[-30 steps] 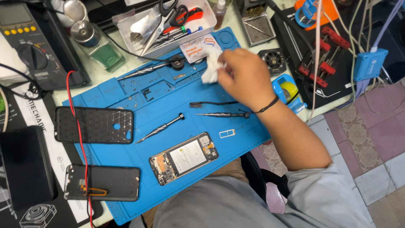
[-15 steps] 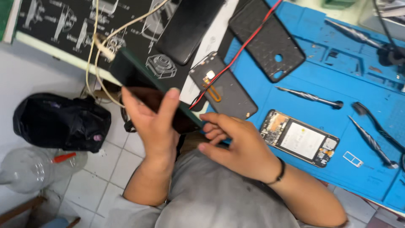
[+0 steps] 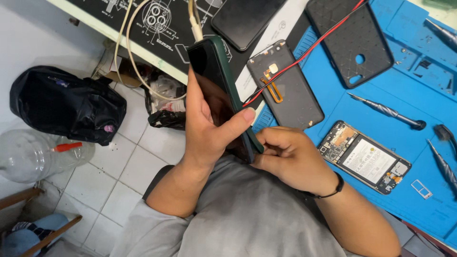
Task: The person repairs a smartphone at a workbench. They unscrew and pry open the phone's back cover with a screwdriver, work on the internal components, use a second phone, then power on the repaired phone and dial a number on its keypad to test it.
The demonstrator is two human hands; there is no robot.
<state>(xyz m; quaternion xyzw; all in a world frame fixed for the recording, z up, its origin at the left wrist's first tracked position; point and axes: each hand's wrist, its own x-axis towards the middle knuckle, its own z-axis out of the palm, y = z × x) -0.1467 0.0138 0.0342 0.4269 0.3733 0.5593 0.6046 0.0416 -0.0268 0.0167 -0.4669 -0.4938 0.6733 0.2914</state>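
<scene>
Two hands are at work on one phone in a dark green case, held off the edge of the desk, over the person's lap. The left hand is wrapped around the phone's middle, thumb pressed across its green edge, fingers curled behind. The right hand is closed at the phone's lower end, fingertips pinching the bottom corner. A pale cable runs into the phone's top end.

On the blue mat lie one opened phone body showing its battery, one grey back cover with an orange flex strip, and one dark textured case. Another black phone lies beyond them. Three slim metal drivers show: one above the opened body, two at the right edge. A small tray frame sits alone near the mat's corner.

The floor to the left is crowded with a black bag and a clear bottle.
</scene>
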